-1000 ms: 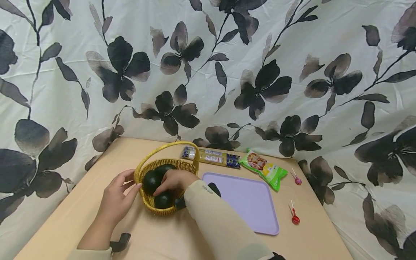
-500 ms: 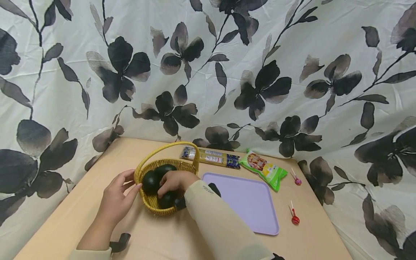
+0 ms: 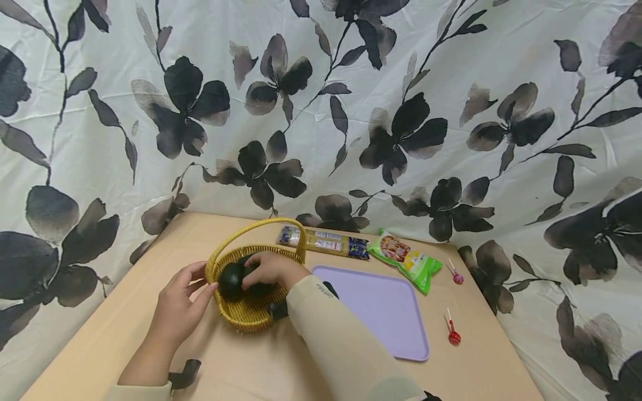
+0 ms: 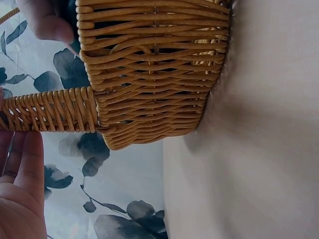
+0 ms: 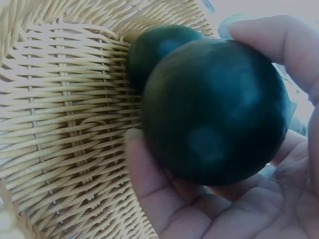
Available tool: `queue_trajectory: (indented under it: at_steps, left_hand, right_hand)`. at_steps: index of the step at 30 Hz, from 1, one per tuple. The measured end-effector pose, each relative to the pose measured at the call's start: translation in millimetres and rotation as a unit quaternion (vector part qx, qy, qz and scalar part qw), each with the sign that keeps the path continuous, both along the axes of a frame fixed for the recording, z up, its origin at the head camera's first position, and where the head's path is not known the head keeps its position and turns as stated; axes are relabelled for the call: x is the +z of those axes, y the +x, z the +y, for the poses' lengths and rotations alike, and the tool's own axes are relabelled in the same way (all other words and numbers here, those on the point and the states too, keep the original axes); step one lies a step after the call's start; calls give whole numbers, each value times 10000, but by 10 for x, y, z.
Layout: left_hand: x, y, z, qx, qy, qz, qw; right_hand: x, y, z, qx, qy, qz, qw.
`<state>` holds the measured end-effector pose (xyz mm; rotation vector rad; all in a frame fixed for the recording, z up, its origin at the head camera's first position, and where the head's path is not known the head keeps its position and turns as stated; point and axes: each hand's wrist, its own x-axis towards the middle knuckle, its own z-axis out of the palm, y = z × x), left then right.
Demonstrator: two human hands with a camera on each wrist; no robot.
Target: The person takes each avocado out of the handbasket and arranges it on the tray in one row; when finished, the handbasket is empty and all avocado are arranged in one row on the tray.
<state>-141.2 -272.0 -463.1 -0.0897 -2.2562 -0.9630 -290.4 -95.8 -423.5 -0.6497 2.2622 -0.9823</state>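
A yellow wicker basket (image 3: pixel 251 322) with a tall hooped handle (image 3: pixel 261 221) stands on the table, dark green avocados inside it. My left hand (image 3: pixel 175 306) holds the foot of the handle at the basket's left side, fingers against the wicker (image 4: pixel 55 109). Reaching in from the right, my right hand (image 3: pixel 273 270) grips one avocado (image 5: pixel 214 114), thumb on one side and fingers on the other. Another avocado (image 3: pixel 230 282) lies at the basket's left. In the right wrist view one avocado (image 5: pixel 154 50) shows behind the held one. My right hand partly hides the contents.
A lilac tray (image 3: pixel 386 312) lies right of the basket, partly under the right sleeve. Behind are a packet of what looks like dry pasta (image 3: pixel 323 242) and a green snack bag (image 3: pixel 406 259). Two lollipops (image 3: pixel 453 337) lie far right. A flowered cloth (image 3: pixel 321 111) hangs behind the table.
The right hand has closed on the avocado at the basket's front and moved it up and back, baring the wicker floor there. The left hand has kept its place at the handle.
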Motion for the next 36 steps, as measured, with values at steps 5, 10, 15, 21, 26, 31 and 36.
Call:
queue_trajectory:
  at_steps: [5,10,15,21,26,31,36]
  left_hand:
    - [4,3,0,-23,4,20,10000]
    - [17,0,0,19,-10,-20,10000]
    - [18,-3,-4,30,0,-56,10000]
    - [13,-4,-17,9,2,4,10000]
    - [18,-1,-16,-11,55,90,9999]
    - [12,-4,-13,-26,70,110,9999]
    - [4,-17,-5,-6,84,137,9999]
  right_hand:
    - [22,40,-8,-281,-228,-90,9993]
    - [25,68,-9,-601,-511,-326,9964]
    - [28,55,44,-611,-848,-416,9937]
    - [14,-1,132,-441,-1285,-641,9887]
    - [37,-31,195,-410,-1262,-375,9904]
    - [74,-27,266,-497,-1104,-19,9926]
    - [141,-21,387,-507,-1280,-14,9905]
